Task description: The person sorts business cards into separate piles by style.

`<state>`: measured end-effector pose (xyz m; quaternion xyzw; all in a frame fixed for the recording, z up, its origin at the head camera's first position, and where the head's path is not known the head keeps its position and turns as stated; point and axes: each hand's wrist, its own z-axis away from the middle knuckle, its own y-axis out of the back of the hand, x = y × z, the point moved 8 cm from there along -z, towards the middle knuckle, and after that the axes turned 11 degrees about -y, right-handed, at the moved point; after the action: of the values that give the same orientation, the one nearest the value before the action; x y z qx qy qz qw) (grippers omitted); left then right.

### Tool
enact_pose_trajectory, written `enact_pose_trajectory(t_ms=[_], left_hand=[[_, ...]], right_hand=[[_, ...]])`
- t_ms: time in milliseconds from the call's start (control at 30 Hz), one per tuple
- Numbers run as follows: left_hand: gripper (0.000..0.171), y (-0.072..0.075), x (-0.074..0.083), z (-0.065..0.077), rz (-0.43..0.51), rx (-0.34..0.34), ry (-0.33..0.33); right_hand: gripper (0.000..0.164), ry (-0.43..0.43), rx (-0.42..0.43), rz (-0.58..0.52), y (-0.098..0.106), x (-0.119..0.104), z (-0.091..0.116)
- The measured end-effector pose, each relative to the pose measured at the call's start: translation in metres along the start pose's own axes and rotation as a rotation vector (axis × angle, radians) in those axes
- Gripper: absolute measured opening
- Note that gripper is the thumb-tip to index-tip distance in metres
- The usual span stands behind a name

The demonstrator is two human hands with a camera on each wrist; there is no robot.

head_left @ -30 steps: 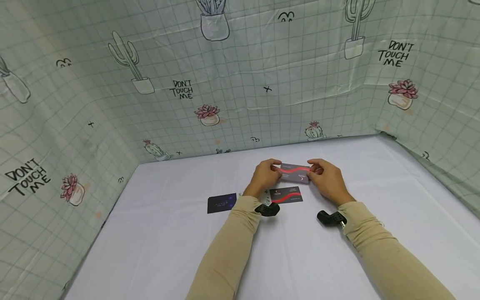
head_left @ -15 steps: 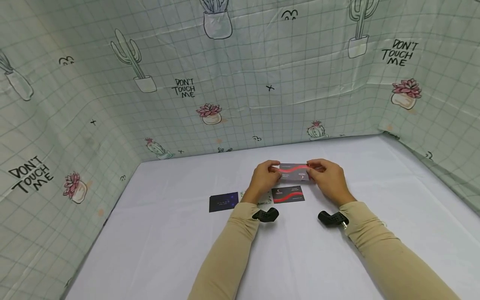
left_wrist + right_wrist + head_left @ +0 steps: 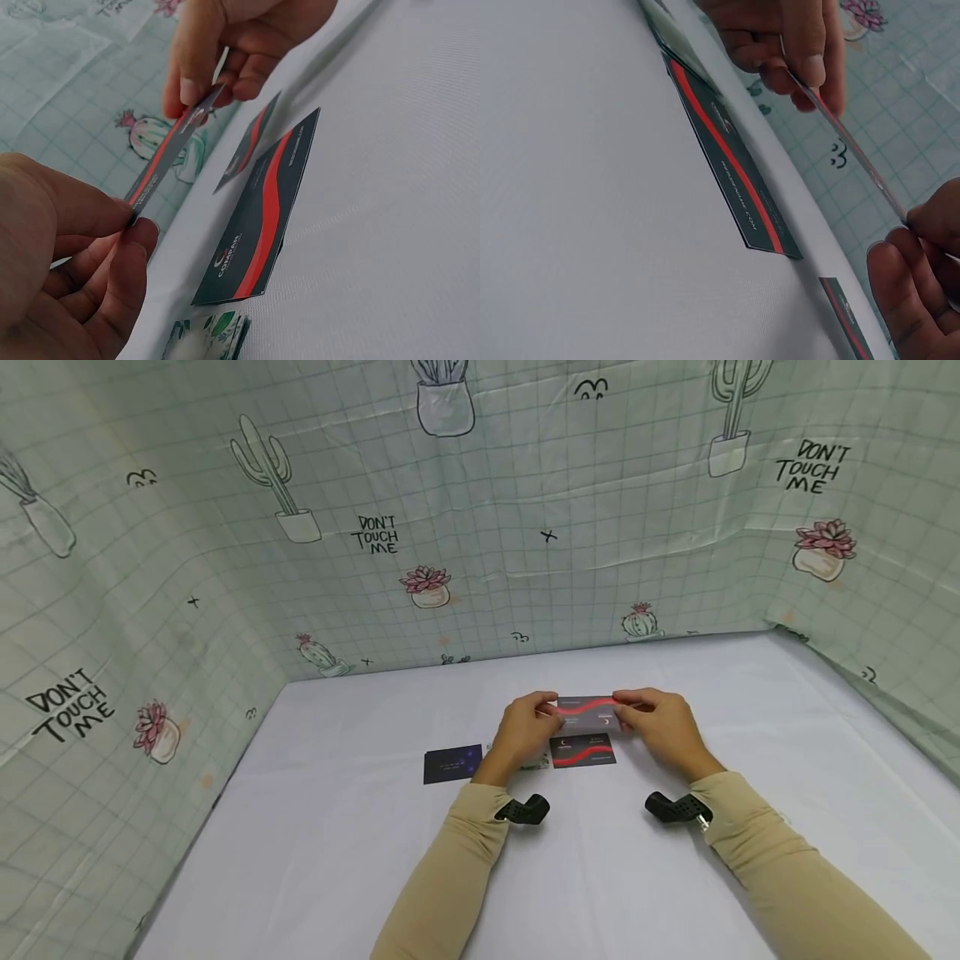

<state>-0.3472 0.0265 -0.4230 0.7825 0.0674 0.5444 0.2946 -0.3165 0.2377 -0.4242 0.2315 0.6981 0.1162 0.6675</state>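
A dark grey business card with a red wave (image 3: 587, 714) is held between both hands over the table. My left hand (image 3: 525, 727) pinches its left end between thumb and fingers. At the other end, the right hand (image 3: 662, 724) grips it the same way. The right wrist view shows the held card (image 3: 862, 165) nearly edge-on. Just in front of it, a matching dark card with a red wave (image 3: 583, 751) lies on the table, its top face plain in the left wrist view. Another such card (image 3: 247, 142) lies farther back, hidden by the held card in the head view.
To the left lie dark blue cards (image 3: 452, 764), slightly fanned. Between them and the red-wave card is a small stack of leaf-patterned cards (image 3: 206, 337), partly covered by the left forearm in the head view. A cactus-print cloth (image 3: 480, 527) hangs behind the white table (image 3: 315, 827).
Both hands and the held card have come slightly nearer to the body, closer to the red-wave card on the table. The grip stays the same. The head view has shifted a little.
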Motion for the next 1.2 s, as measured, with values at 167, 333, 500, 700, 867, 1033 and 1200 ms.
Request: enact_pose_trajectory(t_ms=[167,333,500,700,867,1033,1200], left_hand=[[0.042,0.005,0.003,0.008,-0.001,-0.026,0.0],[0.043,0.003,0.003,0.011,0.012,-0.044,-0.005],[0.044,0.005,0.002,0.014,0.018,-0.045,-0.006],[0.043,0.007,0.003,0.018,0.038,-0.055,-0.03],[0.042,0.007,0.005,0.022,0.032,-0.054,-0.041],[0.043,0.005,0.005,0.026,0.031,-0.068,-0.037],[0.047,0.005,0.007,0.031,0.03,-0.08,-0.035]], right_hand=[[0.032,-0.008,-0.036,0.058,-0.003,-0.003,0.004],[0.038,-0.02,-0.076,0.111,-0.003,-0.002,0.009],[0.047,-0.043,-0.135,0.126,-0.006,-0.001,0.014],[0.051,-0.032,-0.17,0.108,-0.009,-0.001,0.02],[0.053,-0.034,-0.189,0.06,-0.01,0.0,0.023],[0.056,-0.036,-0.204,0.065,-0.01,0.0,0.028],[0.063,-0.048,-0.252,0.104,-0.012,0.0,0.032]])
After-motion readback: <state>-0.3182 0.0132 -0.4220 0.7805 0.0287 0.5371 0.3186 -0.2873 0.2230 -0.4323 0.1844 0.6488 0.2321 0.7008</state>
